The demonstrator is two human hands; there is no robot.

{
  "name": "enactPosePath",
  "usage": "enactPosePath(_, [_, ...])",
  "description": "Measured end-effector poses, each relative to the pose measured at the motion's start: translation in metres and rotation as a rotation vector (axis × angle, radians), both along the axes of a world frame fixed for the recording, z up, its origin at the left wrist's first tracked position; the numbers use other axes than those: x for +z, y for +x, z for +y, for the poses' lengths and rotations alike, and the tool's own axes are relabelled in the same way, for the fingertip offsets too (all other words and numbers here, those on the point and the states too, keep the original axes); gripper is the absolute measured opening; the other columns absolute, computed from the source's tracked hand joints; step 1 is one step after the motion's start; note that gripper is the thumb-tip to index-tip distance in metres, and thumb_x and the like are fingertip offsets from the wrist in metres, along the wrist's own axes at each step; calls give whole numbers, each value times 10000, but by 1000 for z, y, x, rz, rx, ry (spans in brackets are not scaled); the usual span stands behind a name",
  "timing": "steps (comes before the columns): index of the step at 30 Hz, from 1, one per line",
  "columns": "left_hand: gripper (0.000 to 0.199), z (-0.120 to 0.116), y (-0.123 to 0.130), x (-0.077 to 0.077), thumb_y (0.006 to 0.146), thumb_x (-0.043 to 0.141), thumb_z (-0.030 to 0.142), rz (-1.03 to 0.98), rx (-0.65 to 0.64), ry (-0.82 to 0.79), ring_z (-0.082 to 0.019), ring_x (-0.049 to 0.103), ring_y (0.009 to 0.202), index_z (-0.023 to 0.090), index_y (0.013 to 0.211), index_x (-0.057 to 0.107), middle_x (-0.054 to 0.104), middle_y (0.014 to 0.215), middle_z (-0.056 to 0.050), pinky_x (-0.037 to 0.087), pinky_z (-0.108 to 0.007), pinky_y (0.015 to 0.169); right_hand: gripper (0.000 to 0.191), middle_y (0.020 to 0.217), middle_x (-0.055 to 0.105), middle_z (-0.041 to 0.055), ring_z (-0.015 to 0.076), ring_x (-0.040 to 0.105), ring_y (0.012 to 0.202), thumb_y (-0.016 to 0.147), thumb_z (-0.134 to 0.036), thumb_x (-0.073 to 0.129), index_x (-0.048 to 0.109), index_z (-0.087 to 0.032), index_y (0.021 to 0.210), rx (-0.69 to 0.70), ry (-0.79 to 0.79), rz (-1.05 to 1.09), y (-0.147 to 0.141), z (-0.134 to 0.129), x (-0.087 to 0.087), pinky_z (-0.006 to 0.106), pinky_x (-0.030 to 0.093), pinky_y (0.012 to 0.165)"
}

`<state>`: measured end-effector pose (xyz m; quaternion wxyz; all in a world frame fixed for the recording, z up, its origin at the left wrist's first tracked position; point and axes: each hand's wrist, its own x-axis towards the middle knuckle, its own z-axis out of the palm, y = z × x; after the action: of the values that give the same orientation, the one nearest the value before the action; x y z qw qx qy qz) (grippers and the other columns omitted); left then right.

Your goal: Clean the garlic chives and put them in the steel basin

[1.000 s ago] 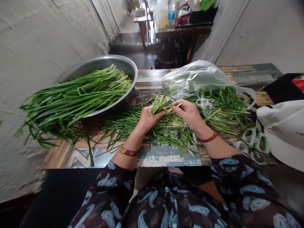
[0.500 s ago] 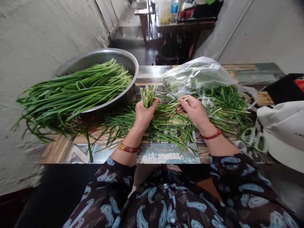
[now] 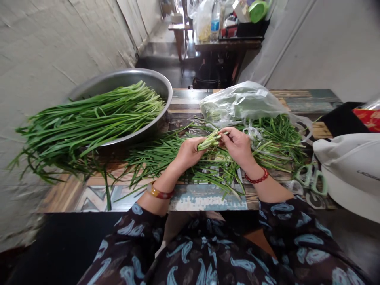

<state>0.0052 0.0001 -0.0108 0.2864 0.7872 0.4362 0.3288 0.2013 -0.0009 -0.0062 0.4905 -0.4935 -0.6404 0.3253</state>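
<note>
My left hand (image 3: 190, 153) is closed around a bunch of garlic chives (image 3: 210, 141), whose pale cut ends point up and to the right. Fingers of my right hand (image 3: 236, 144) pinch at those stem ends, so the two hands nearly meet. Loose chives (image 3: 160, 152) lie spread on the table under and around both hands. To the left, a large metal basin (image 3: 168, 93) holds a thick heap of long chives (image 3: 97, 114), their leaves hanging over its rim. Behind my right hand lies a clear plastic bag (image 3: 246, 99) with greens inside.
Green-handled scissors (image 3: 319, 183) and a white cap (image 3: 350, 170) lie at the right of the patterned table (image 3: 208, 198). More chives (image 3: 282, 130) are piled beside the bag. A wall (image 3: 44, 51) runs close on the left. Farther back, another table (image 3: 228, 45) carries a bottle (image 3: 215, 25).
My left hand has tipped its bunch from upright toward the right. My right hand, earlier apart with a few stems, has come to the bunch's ends. The view has shifted slightly.
</note>
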Motion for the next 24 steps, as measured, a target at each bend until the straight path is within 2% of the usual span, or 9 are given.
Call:
enactPosePath(3, [146, 1, 0, -1, 857, 535, 193, 103, -1, 112, -164, 559, 667, 187, 768, 652, 651, 718, -28, 354, -255, 640, 261, 662, 694, 0, 176, 676, 588, 940, -467, 544, 678, -253, 875, -26, 26, -31, 0, -1, 2, 311, 575, 603])
enactPosePath(8, [163, 0, 0, 0, 843, 514, 164, 214, -1, 201, -216, 620, 802, 196, 875, 671, 703, 824, -72, 381, -296, 718, 404, 644, 656, -2, 163, 650, 548, 931, -618, 519, 653, -247, 841, -19, -71, 151, -6, 1, -3, 282, 542, 501])
enactPosePath(11, [159, 0, -2, 1, 856, 515, 183, 153, -7, 192, -201, 605, 782, 198, 863, 674, 689, 800, -56, 388, -292, 719, 414, 660, 644, -10, 129, 602, 525, 931, -624, 521, 608, -237, 812, -118, -88, 291, -1, 8, -7, 250, 514, 480])
enactPosePath(14, [186, 2, -5, 2, 884, 547, 265, -22, 64, 126, -159, 540, 679, 194, 741, 643, 628, 704, -17, 391, -270, 673, 447, 671, 638, -8, 110, 571, 527, 974, -600, 456, 562, -227, 751, -256, 6, 327, 11, 13, -7, 237, 506, 504])
enactPosePath(17, [267, 4, -8, 6, 883, 603, 358, -267, 170, 7, -137, 506, 619, 185, 682, 627, 581, 642, 4, 404, -261, 630, 497, 766, 707, 43, 155, 673, 700, 1018, -562, 371, 628, -212, 776, -98, 147, 67, 12, 10, -4, 309, 580, 710])
enactPosePath(19, [267, 4, -11, 9, 864, 654, 385, -434, 190, -74, -139, 541, 637, 178, 696, 653, 608, 660, 0, 439, -265, 652, 493, 1051, 755, 120, 230, 706, 1020, 1007, -572, 397, 698, -181, 1007, 113, 264, -205, 3, 4, -6, 404, 557, 954])
enactPosePath(20, [262, 4, -12, 11, 852, 682, 393, -512, 186, -106, -140, 564, 657, 175, 708, 669, 630, 679, -6, 461, -269, 680, 536, 1245, 710, 159, 272, 648, 1200, 984, -593, 440, 669, -153, 1187, 207, 314, -347, -3, 1, -8, 452, 499, 1065])
enactPosePath(22, [255, 4, -15, 15, 827, 736, 407, -644, 164, -146, -143, 605, 698, 171, 739, 702, 667, 718, -17, 501, -277, 743, 769, 1536, 493, 204, 334, 445, 1444, 929, -637, 520, 470, -97, 1474, 338, 364, -611, -14, -4, -16, 525, 354, 1201])
enactPosePath(24, [258, 3, -19, 19, 810, 770, 426, -760, 150, -152, -142, 635, 723, 174, 778, 725, 694, 752, -24, 530, -286, 783, 862, 1630, 342, 207, 357, 311, 1523, 928, -625, 527, 332, -74, 1562, 393, 341, -811, -23, -6, -27, 559, 265, 1240])
